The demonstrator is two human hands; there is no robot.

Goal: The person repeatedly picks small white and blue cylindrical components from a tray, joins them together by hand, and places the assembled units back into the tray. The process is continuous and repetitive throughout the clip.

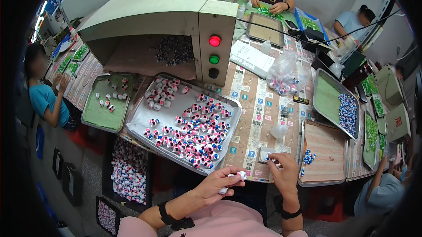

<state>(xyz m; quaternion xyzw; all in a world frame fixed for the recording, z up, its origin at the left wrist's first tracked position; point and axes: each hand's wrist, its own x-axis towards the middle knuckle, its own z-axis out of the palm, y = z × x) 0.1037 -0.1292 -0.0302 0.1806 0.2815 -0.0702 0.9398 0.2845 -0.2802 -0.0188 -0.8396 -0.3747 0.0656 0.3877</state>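
Note:
My left hand (pixel 218 184) holds a small white toy figure (pixel 240 175) near the table's front edge, fingers closed on it. My right hand (pixel 285 170) pinches a tiny piece above a small white pad (pixel 265 153) on the table. Just left of my hands lies a metal tray (pixel 140 122) with several small pink, white and blue painted figures (pixel 198 138). To the right sits a tray with a striped brown liner (pixel 327 149) holding a few blue and white pieces (pixel 308 157).
A grey-green machine (pixel 167 21) with red, green and black buttons stands behind the trays. A green-lined tray (pixel 107 105) lies at left, a bag of figures (pixel 285 76) mid-table, a bin of figures (pixel 127 171) under the table. Other people sit around the table.

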